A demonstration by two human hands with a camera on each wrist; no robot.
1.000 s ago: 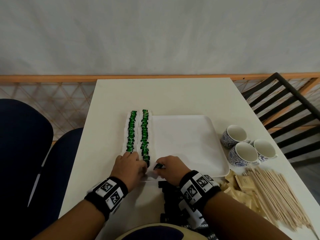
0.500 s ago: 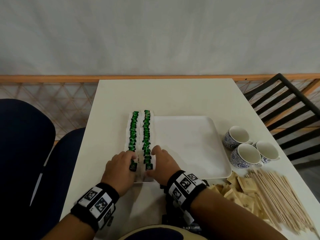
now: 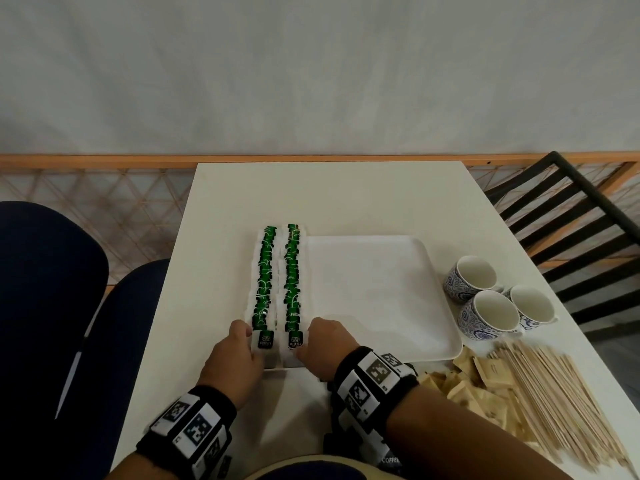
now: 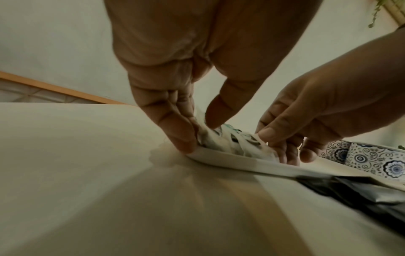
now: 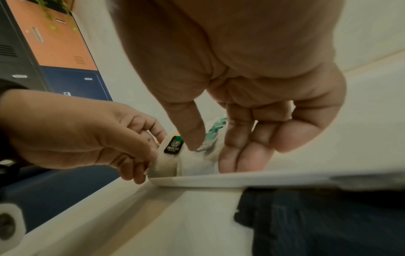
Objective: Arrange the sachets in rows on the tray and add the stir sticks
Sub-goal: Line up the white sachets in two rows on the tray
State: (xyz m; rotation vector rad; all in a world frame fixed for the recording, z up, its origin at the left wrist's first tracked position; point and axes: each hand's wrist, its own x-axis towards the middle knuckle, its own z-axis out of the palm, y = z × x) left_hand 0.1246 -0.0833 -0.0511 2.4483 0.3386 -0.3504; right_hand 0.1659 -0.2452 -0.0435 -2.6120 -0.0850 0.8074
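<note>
Two rows of green sachets (image 3: 278,282) run along the left side of the white tray (image 3: 381,296). My left hand (image 3: 251,341) is at the near end of the left row, and its thumb and curled fingers pinch the nearest green sachet (image 5: 172,145). My right hand (image 3: 306,341) flanks the near end of the right row. Its thumb (image 5: 190,135) touches the last sachet there, and its fingers (image 5: 236,152) lie fairly straight on the tray beside the row. The stir sticks (image 3: 561,403) lie in a heap at the table's right front.
Brown sachets (image 3: 478,379) lie between the tray and the sticks. Black coffee sachets (image 5: 317,221) sit under my right wrist at the near edge. Three blue-patterned cups (image 3: 491,313) stand right of the tray. A blue chair (image 3: 45,306) is left, a black chair (image 3: 571,220) right.
The sachet my right hand held at the tray's near edge now lies at the end of the right row. Both hands have shifted apart to the outer sides of the rows.
</note>
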